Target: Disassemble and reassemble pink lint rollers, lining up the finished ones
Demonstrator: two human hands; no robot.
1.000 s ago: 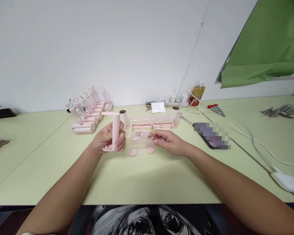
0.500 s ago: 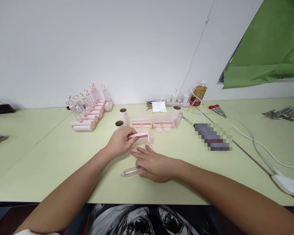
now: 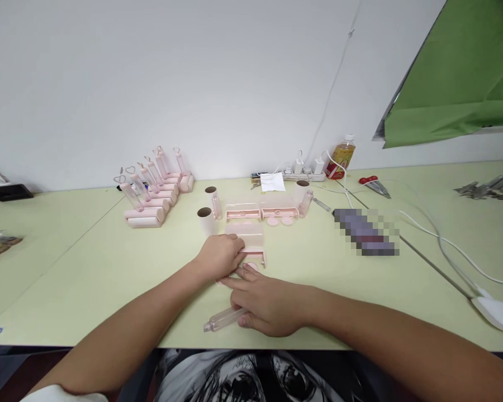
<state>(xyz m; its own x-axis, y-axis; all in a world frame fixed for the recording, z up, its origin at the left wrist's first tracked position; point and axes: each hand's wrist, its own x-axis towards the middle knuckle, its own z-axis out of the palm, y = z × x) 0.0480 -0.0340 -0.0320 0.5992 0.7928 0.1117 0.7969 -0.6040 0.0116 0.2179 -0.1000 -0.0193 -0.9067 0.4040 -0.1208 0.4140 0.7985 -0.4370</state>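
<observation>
My left hand (image 3: 221,255) is closed over the left end of a pink plastic frame (image 3: 255,255) that has a translucent cover (image 3: 251,233) behind it. Its fingertips hide part of the frame. Close in front, my right hand (image 3: 270,304) keeps a clear plastic tube (image 3: 224,320) between the thumb and curled fingers. The index and middle fingers of that hand stretch forward to small pink discs, of which one disc (image 3: 252,267) shows beside the fingertips and another is mostly covered.
Pink roller-like pieces (image 3: 145,216) with upright clear handles stand in a row at back left. Cardboard-cored white rolls (image 3: 207,220), two pink frames (image 3: 280,213), a power strip (image 3: 305,176), a drink bottle (image 3: 341,158), a blurred-out item (image 3: 365,233) and white cables surround the work area.
Both hands have come nearer to me, bringing the pink frame, the discs and the clear tube along. The translucent cover now lies behind the frame, more exposed.
</observation>
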